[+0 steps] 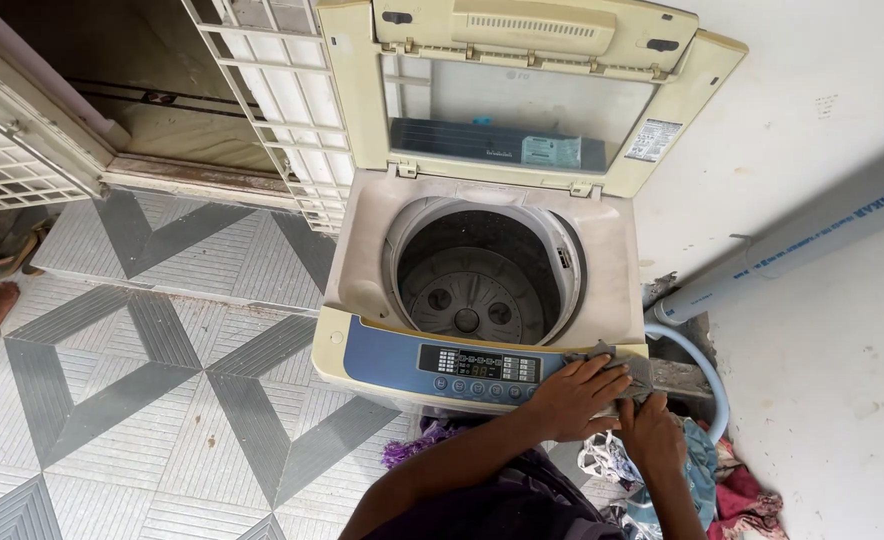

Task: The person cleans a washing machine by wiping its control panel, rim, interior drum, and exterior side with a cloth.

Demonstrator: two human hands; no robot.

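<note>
While we stand over the top-loading washing machine (482, 290), its lid (522, 85) is tipped up against the white wall (822, 380), and the drum (472, 290) below shows bare, with the agitator at its bottom. A blue control panel (442, 365) runs along the front edge. To the left lies patterned grey and white floor tile (132, 400), with a white lattice door (282, 110) swung open behind it. On the right, a pale pipe (792, 250) slants down the wall and a light blue hose (697, 360) curves beside the machine. A heap of coloured clothes (722, 480) sits on the floor at the machine's front right corner.

Our left hand (577, 395) lies flat with fingers spread over a grey cloth (652, 375) draped on that corner of the machine, pressing on its near end. Our right hand (652, 435) is just below, closed around the cloth's lower edge, right above the clothes heap.
</note>
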